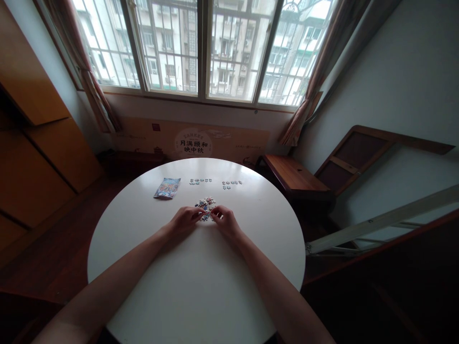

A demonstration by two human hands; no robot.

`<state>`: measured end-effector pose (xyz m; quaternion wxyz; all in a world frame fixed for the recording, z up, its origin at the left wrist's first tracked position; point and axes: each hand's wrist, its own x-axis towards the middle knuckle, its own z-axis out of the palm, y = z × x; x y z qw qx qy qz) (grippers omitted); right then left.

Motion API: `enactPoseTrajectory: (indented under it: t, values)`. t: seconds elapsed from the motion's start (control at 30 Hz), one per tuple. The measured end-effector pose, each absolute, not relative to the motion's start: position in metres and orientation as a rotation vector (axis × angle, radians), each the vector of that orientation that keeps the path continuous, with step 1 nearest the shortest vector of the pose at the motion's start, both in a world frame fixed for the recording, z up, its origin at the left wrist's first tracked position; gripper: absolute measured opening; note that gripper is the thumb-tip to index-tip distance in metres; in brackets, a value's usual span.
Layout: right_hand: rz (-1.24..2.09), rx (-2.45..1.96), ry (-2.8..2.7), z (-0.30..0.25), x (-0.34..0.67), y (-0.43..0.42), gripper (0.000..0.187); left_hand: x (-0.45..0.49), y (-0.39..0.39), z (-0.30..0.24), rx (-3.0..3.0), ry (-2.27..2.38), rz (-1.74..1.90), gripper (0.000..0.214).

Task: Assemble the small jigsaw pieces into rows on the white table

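Note:
A small heap of jigsaw puzzle pieces (207,201), in blue, white and reddish colours, lies on the round white table (201,277). At its left side my left hand (187,216) is closed, thumb and forefinger pinched over the pieces on what looks like a puzzle piece. My right hand (224,218) comes in from the right with bent, pinching fingers. Its fingertips nearly meet those of the left hand; whatever is between them is too small to make out. Both wrists hover low over the tabletop.
Beyond the heap, two small groups of pieces are laid out in rows, a left group (201,181) and a right group (232,183). A colourful printed packet (167,188) lies to the left. A wooden stool-like bench (296,173) stands past the table's right edge, below the window.

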<state>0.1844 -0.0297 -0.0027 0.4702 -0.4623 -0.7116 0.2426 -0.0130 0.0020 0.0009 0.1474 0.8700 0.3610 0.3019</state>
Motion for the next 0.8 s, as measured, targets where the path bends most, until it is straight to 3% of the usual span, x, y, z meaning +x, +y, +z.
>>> enactPoseTrajectory:
  t: [0.8]
  values:
    - [0.598,-1.156,-1.762,-0.0027,0.1845,-0.0292,0.008,-0.0127,-0.0003,0.0048,2.545,1.045,0.856,0.022]
